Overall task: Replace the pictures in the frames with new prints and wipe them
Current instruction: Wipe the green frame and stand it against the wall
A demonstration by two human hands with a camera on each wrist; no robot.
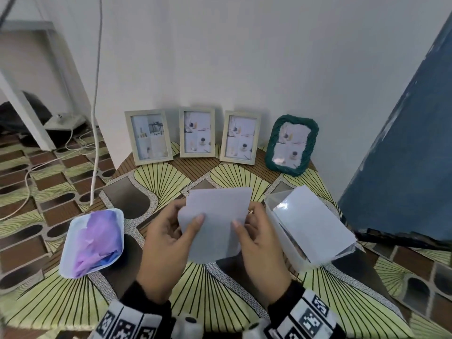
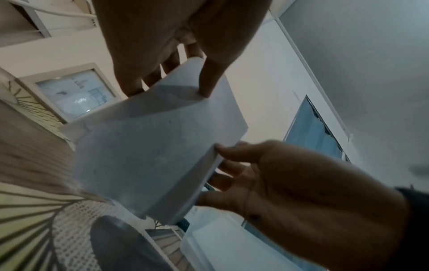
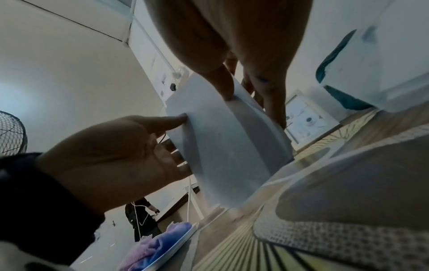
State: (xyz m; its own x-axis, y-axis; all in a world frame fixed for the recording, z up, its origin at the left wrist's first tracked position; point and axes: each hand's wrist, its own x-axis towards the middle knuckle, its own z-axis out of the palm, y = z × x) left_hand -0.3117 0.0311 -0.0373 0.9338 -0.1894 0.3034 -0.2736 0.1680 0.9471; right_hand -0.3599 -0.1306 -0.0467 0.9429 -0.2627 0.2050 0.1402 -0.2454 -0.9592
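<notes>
though beside the prints point(image 1: 215, 221), purple cloth point(image 1: 97, 243) in tray point(image 1: 71, 231)

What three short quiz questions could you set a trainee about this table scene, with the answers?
1. How many picture frames lean against the wall?
2. True or false: both hands hold the stack of white prints.
3. Which lies in the tray on the left: a) cloth, b) scissors, c) cup?

Key:
1. Four: three pale frames and one green frame.
2. True: the left hand and right hand each pinch a side.
3. a.
</notes>
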